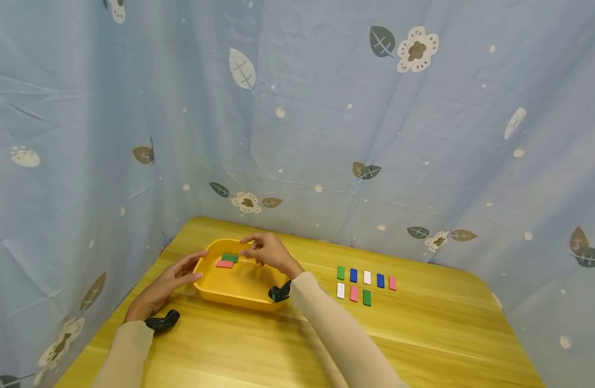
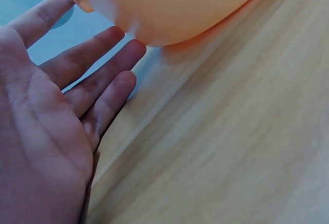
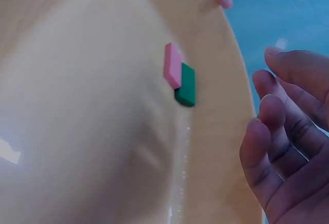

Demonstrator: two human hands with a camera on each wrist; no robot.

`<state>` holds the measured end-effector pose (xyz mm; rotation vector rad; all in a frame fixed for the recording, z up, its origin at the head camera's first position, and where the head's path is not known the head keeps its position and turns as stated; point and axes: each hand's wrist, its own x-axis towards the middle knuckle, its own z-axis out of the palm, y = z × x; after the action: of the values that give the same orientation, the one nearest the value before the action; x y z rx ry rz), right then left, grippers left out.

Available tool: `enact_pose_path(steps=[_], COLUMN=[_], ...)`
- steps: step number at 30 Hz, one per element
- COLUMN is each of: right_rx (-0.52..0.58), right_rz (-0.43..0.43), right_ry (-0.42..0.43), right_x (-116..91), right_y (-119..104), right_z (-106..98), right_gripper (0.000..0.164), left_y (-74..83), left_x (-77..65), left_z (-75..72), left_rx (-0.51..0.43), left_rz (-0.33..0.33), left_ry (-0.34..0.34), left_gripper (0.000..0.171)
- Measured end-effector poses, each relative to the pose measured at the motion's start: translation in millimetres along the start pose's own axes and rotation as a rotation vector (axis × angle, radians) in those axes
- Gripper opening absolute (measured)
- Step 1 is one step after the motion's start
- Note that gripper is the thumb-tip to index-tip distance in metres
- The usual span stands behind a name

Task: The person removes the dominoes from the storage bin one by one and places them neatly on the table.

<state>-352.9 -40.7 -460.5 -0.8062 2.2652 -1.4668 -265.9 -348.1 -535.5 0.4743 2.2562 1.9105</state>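
A yellow plastic tub (image 1: 220, 296) stands on the wooden table. Inside it, by the far left wall, lie a pink block (image 1: 224, 264) and a green block (image 1: 230, 258), flat and domino-shaped; the right wrist view shows the pink block (image 3: 172, 66) against the green block (image 3: 187, 85). My left hand (image 1: 169, 281) is at the tub's left end, its extended fingers touching the outside near the rim, as the left wrist view also shows. Over the tub's far side hovers my right hand (image 1: 270, 252), fingers loosely bent, nothing visible between them.
Right of the tub, several similar blocks lie in two rows on the table: the far row has a green block (image 1: 340, 272) and a pink block (image 1: 392, 283) at its ends, the near row a white block (image 1: 340, 291). A patterned blue curtain (image 1: 317, 134) hangs behind the table.
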Motion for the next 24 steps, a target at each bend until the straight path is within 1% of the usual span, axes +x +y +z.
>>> enact_pose_path(steps=[3, 10, 14, 19, 24], right_rx=[-0.012, -0.048, -0.083, -0.098, -0.130], right_rz=[0.016, 0.044, 0.066, 0.081, 0.097], right_ry=[-0.002, -0.041, -0.076, -0.131, -0.171], right_x=[2, 11, 16, 21, 26], right_y=[5, 12, 11, 10, 16], right_z=[4, 10, 15, 19, 23], right_gripper=[0.036, 0.033, 0.036, 0.040, 0.043], left_y=[-0.6, -1.5, -0.6, 0.3, -0.4], left_x=[-0.2, 1.2, 1.5, 1.2, 1.2], left_z=[1.2, 0.8, 0.2, 0.5, -0.2], left_rx=[-0.009, -0.013, -0.015, -0.015, -0.023], left_rz=[-0.006, -0.014, -0.016, -0.035, -0.042], left_ry=[-0.003, -0.007, -0.005, 0.010, 0.012], left_gripper=[0.060, 0.060, 0.060, 0.061, 0.061])
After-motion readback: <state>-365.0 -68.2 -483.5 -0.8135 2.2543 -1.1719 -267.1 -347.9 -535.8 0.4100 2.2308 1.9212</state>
